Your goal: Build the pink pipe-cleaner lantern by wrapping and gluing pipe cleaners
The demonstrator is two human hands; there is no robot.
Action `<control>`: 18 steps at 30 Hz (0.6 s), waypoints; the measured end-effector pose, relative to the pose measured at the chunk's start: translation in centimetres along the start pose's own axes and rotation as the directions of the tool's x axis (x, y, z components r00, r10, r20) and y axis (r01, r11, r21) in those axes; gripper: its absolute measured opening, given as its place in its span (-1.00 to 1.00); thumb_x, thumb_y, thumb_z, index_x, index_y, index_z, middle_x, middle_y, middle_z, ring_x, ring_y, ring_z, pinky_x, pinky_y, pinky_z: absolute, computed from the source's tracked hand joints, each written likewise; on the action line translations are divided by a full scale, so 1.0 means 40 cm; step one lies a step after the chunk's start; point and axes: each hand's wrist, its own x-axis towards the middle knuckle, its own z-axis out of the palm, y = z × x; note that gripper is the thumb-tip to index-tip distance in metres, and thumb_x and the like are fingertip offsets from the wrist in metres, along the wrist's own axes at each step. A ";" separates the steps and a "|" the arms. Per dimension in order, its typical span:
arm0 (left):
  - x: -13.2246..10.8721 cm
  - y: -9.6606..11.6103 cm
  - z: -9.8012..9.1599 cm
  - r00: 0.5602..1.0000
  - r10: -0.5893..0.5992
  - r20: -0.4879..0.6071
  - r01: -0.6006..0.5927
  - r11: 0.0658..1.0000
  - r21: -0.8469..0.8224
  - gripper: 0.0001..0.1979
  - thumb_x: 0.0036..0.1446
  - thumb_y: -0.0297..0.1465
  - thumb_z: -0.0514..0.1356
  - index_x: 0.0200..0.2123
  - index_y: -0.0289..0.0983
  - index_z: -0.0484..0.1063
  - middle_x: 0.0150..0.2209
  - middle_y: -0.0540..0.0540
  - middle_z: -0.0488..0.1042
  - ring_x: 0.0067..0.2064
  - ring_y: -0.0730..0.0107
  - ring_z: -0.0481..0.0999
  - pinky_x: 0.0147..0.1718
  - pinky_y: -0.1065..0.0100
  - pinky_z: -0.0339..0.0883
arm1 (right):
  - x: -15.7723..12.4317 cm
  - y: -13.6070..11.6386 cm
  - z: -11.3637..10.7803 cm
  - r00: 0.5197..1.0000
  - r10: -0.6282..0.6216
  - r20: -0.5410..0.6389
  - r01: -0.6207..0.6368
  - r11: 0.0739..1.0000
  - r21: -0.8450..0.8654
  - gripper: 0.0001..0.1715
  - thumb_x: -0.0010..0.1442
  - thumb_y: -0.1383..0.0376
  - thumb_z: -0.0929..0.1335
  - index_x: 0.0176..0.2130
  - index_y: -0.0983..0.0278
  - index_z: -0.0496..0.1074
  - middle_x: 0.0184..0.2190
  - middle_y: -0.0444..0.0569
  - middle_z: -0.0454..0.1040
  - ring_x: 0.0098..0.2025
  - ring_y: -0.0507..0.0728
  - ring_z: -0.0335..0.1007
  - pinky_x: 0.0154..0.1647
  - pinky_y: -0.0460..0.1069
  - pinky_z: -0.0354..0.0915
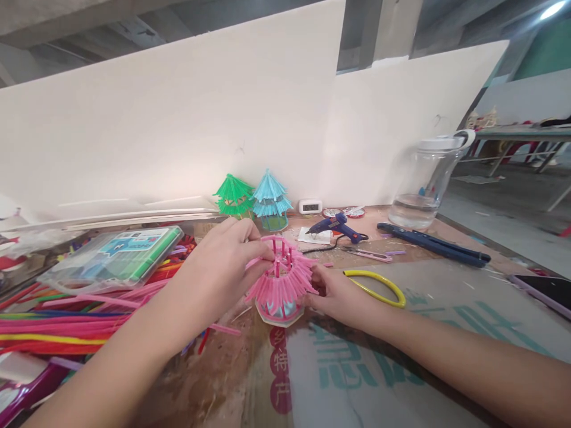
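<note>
A pink pavilion model [285, 285] made of fuzzy stems stands on a pale polygonal base, with pink posts rising from its open top. My left hand [232, 252] is at its upper left, thumb and fingers pinched at the top ring; what lies between the fingertips is too small to name. My right hand [332, 291] holds the model's right side, fingers curled against the pink fringe and partly hidden behind it. Behind stand a green pavilion [232, 193] and a light blue pavilion [270, 199], both with pointed roofs.
Colourful fuzzy stems [66, 327] and a clear plastic case [116, 255] lie left. A glue gun [336, 227], small clock [310, 206], yellow-handled tool [379, 285], dark blue tool [432, 242], water jug [417, 184] and phone [546, 291] are right. White boards [267, 107] stand behind.
</note>
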 end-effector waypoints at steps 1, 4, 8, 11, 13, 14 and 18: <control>0.001 0.001 -0.004 1.000 -0.012 0.003 0.012 0.999 -0.036 -0.82 0.22 -0.46 0.12 -0.35 -0.24 0.53 -0.33 -0.09 0.41 -0.26 0.26 0.37 -0.30 0.27 0.26 | 0.000 0.001 0.001 1.000 -0.003 0.000 0.003 1.000 0.006 -0.76 0.07 0.20 0.39 -0.29 0.23 0.28 -0.36 -0.09 0.49 -0.35 0.12 0.41 -0.38 -0.02 0.27; 0.005 -0.001 -0.024 0.996 -0.083 0.014 0.084 0.975 -0.208 -0.80 0.22 -0.44 0.06 -0.37 -0.23 0.47 -0.30 -0.09 0.44 -0.22 0.27 0.41 -0.27 0.29 0.31 | 0.002 0.008 0.002 1.000 0.003 -0.013 -0.003 1.000 0.005 -0.76 0.07 0.19 0.39 -0.33 0.22 0.25 -0.41 -0.12 0.46 -0.39 0.11 0.39 -0.43 -0.04 0.24; 0.003 -0.015 -0.059 0.961 -0.277 -0.014 0.231 0.830 -0.508 -0.83 0.25 -0.28 0.07 -0.33 -0.21 0.39 -0.24 -0.07 0.52 -0.18 0.27 0.50 -0.21 0.29 0.37 | 0.005 0.015 0.003 1.000 -0.029 -0.008 0.029 0.999 0.024 -0.76 0.08 0.21 0.38 -0.26 0.22 0.29 -0.38 -0.11 0.49 -0.36 0.12 0.41 -0.41 -0.03 0.27; -0.002 -0.031 -0.071 0.907 -0.421 -0.033 0.301 0.700 -0.647 -0.81 0.26 -0.21 0.05 -0.25 -0.18 0.36 -0.42 0.00 0.52 -0.36 0.32 0.51 -0.34 0.32 0.38 | 0.002 0.009 0.003 0.998 -0.065 -0.012 0.065 0.998 0.026 -0.75 0.10 0.25 0.38 -0.18 0.22 0.32 -0.34 -0.09 0.51 -0.30 0.14 0.43 -0.33 -0.01 0.31; -0.004 -0.040 -0.068 0.897 -0.441 -0.026 0.343 0.733 -0.587 -0.77 0.24 -0.19 0.06 -0.23 -0.18 0.39 -0.47 0.01 0.49 -0.40 0.33 0.49 -0.37 0.33 0.37 | -0.001 0.000 -0.003 0.999 -0.049 -0.023 0.049 0.999 -0.021 -0.76 0.09 0.25 0.39 -0.20 0.23 0.34 -0.35 -0.09 0.50 -0.30 0.14 0.42 -0.30 0.01 0.31; -0.004 -0.045 -0.064 0.908 -0.419 -0.015 0.352 0.779 -0.518 -0.75 0.22 -0.17 0.08 -0.21 -0.19 0.42 -0.41 -0.01 0.51 -0.34 0.30 0.50 -0.32 0.31 0.39 | -0.002 -0.005 -0.010 0.999 -0.041 -0.026 0.039 0.998 -0.044 -0.75 0.09 0.25 0.39 -0.20 0.24 0.34 -0.35 -0.09 0.48 -0.32 0.13 0.40 -0.31 0.00 0.31; -0.002 -0.063 -0.037 0.969 -0.234 0.086 0.249 0.912 -0.327 -0.60 0.11 -0.11 0.20 -0.06 -0.21 0.46 0.00 -0.14 0.48 0.04 0.10 0.44 0.04 0.12 0.32 | 0.005 -0.020 -0.066 0.992 -0.068 -0.103 0.063 0.997 -0.049 -0.63 0.07 0.29 0.35 -0.08 0.26 0.31 -0.33 -0.10 0.41 -0.38 0.08 0.32 -0.36 -0.01 0.29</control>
